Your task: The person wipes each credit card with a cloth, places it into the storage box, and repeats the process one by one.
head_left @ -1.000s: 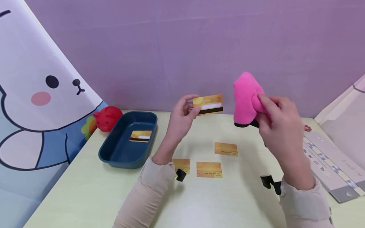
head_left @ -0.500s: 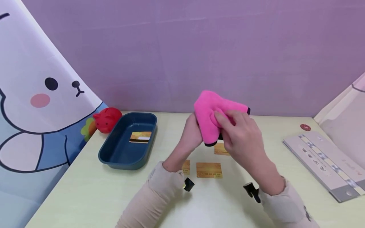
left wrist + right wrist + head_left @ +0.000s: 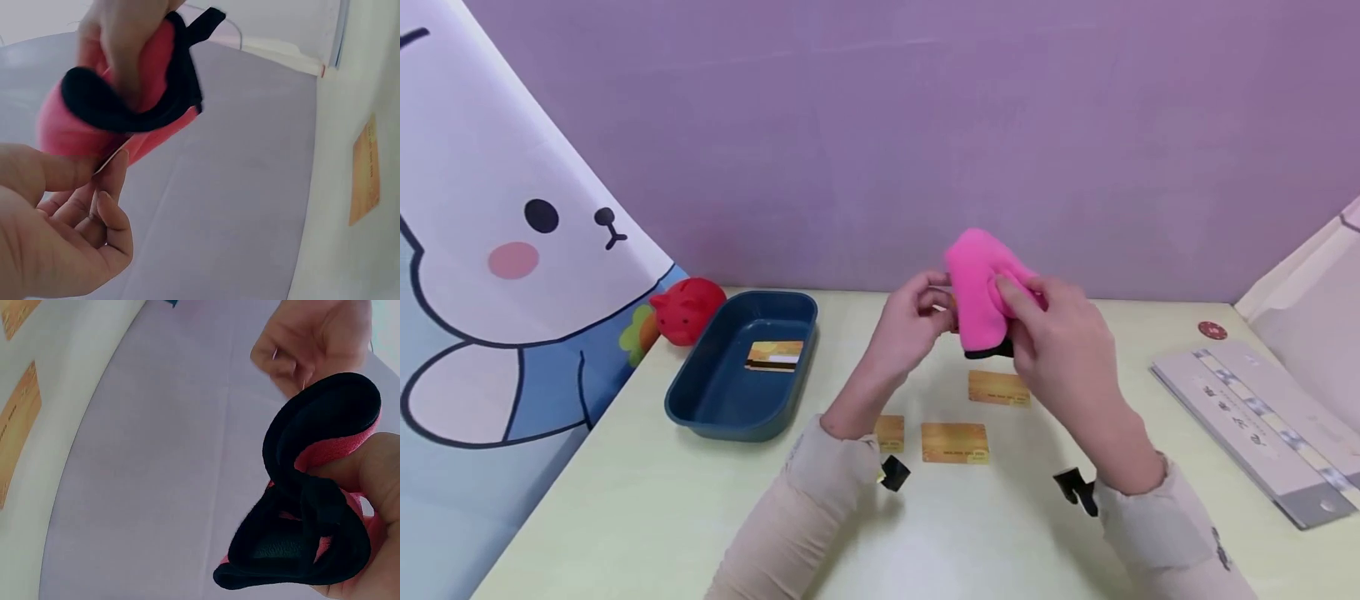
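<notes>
Above the table, my left hand pinches a yellow-orange bank card between thumb and fingers. Its thin edge shows in the left wrist view; the pink cloth hides most of it. My right hand grips this soft pink cloth, which has black edging and a black tab. In the right wrist view the cloth's black-edged side is bent into folds. The cloth hangs right at the left fingertips and overlaps the card. Three more cards, one of them nearest the front, lie on the table below.
A dark blue tray with a card in it stands on the left, beside a red piggy bank. Right of the hands lie a grey box and a red chip. A purple backdrop hangs behind the table.
My right hand has brought the cloth left onto the card in my left hand. Since half a second ago the cloth has turned and shifted slightly right, uncovering the left fingers.
</notes>
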